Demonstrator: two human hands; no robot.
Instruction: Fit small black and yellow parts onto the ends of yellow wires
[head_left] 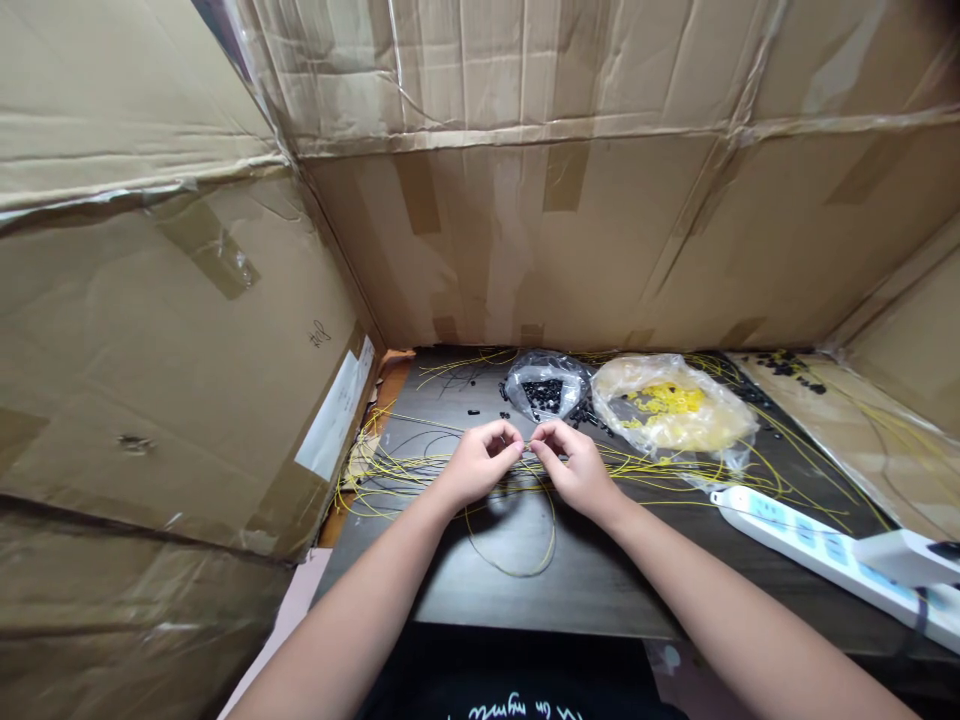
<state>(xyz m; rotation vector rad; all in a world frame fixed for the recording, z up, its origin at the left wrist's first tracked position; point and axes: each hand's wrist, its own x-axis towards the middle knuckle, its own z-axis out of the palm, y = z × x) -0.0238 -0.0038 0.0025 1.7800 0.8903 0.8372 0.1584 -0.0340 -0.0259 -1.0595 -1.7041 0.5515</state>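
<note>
My left hand [484,462] and my right hand [576,470] meet over the dark tabletop, thumb and forefinger of each pinched on a thin yellow cord. The cord's loop [551,545] hangs below them toward the table's front edge. Whatever small piece may sit between the fingertips is too small to make out. Under and behind both hands, a loose bundle of yellow and dark cords [409,467] runs across the table from left to right.
Behind my hands stand a clear bag of small black pieces [551,392] and a larger clear bag of yellow pieces [667,402]. A white power strip [787,530] with a plug lies at right. Cardboard walls [585,250] enclose the back and sides.
</note>
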